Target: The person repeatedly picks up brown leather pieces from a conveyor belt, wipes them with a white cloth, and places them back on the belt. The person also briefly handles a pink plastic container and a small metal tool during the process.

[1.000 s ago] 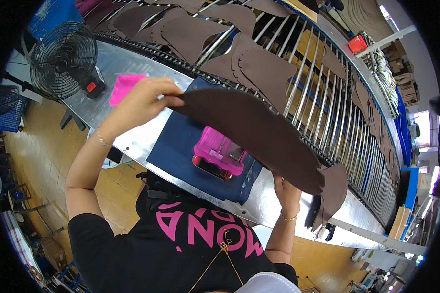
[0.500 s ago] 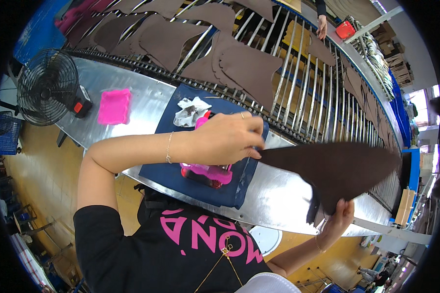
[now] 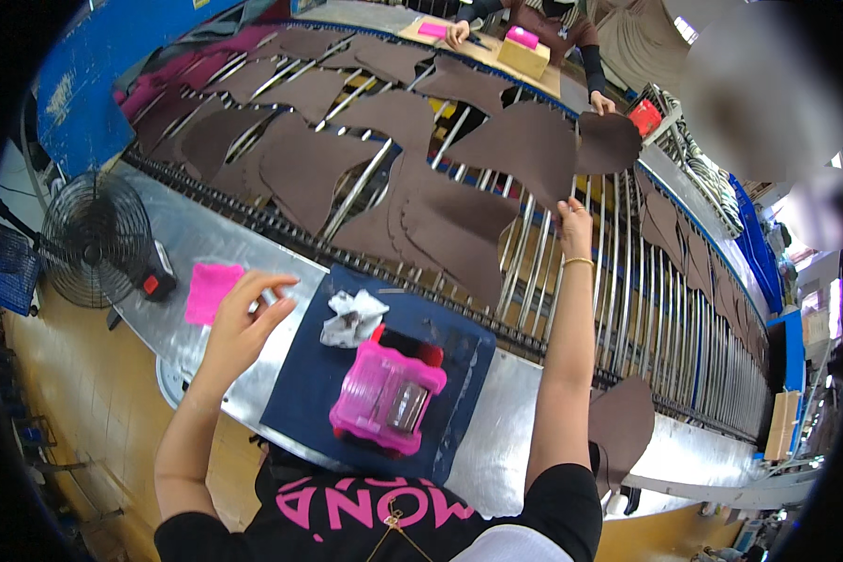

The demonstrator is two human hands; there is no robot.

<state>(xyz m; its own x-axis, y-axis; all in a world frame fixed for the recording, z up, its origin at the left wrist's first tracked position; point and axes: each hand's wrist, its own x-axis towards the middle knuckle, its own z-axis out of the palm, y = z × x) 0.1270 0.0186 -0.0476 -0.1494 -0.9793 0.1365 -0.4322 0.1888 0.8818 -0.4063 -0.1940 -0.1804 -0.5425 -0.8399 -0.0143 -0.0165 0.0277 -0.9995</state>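
Steel bench (image 3: 206, 245); navy mat (image 3: 318, 375); roller conveyor (image 3: 571, 281); fan (image 3: 96, 242); yellow floor (image 3: 75, 393)

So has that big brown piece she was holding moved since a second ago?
Yes. The brown piece has gone from above the blue mat out onto the roller conveyor, right hand at its edge.

One fan (image 3: 96, 239), one pink sponge (image 3: 212, 292), one pink tray (image 3: 387, 397), one crumpled rag (image 3: 352, 317), one blue mat (image 3: 309, 393).
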